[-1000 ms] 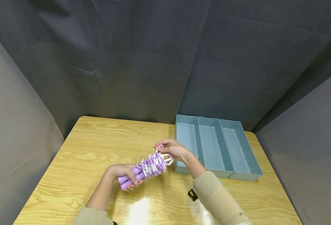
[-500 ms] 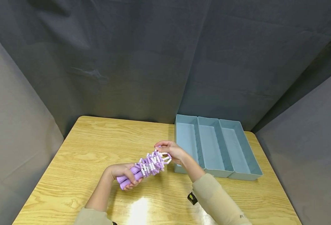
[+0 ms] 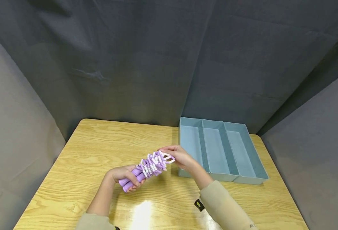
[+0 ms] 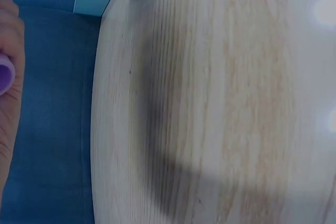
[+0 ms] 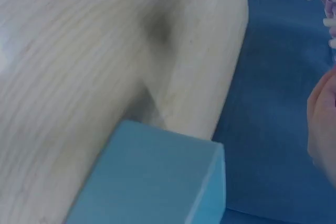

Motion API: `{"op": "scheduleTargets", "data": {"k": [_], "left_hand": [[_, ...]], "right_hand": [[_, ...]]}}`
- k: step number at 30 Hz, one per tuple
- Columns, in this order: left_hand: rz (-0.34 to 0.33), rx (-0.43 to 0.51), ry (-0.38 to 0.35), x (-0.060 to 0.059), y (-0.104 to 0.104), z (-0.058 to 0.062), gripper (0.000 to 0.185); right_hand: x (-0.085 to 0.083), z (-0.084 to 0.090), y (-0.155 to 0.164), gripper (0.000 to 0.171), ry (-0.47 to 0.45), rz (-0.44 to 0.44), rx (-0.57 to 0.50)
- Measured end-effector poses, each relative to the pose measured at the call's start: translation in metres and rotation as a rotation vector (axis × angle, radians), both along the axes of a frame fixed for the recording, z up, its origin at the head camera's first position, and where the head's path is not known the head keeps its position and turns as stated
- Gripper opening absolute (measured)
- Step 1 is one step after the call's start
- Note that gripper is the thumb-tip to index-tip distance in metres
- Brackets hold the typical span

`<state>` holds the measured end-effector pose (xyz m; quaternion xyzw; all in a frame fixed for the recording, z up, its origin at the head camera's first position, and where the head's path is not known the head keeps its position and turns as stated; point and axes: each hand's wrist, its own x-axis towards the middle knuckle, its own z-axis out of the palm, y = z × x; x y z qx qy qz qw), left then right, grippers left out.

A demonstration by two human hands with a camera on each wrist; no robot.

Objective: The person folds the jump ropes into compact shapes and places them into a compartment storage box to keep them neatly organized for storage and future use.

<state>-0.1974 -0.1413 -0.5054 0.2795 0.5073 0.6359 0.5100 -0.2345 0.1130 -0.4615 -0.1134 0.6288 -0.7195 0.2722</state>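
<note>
Currently the left hand (image 3: pixel 125 176) is gripping the purple handles of a beaded jump rope (image 3: pixel 148 167), fingers curled round them; the right hand (image 3: pixel 178 157) is pinching the loose beaded loops at the bundle's far end, holding it just above the wooden table (image 3: pixel 85 159); a pale blue three-compartment tray (image 3: pixel 223 153) is sitting just beside the right hand. Judging by this, the rope is being gathered into a tidy bundle; the next move probably calls for securing the loose end without the coils slipping.
</note>
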Motion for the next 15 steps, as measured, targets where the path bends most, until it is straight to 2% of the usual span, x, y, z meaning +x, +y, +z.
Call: {"op": "scheduleTargets", "data": {"k": [5, 15], "left_hand": [[0.006, -0.025, 0.005, 0.000, -0.004, 0.001, 0.008], [-0.001, -0.004, 0.017, 0.000, -0.006, -0.002, 0.008]], "right_hand": [[0.002, 0.007, 0.006, 0.040, 0.068, 0.112, 0.044], [-0.001, 0.019, 0.024, 0.043, 0.107, 0.348, 0.132]]}}
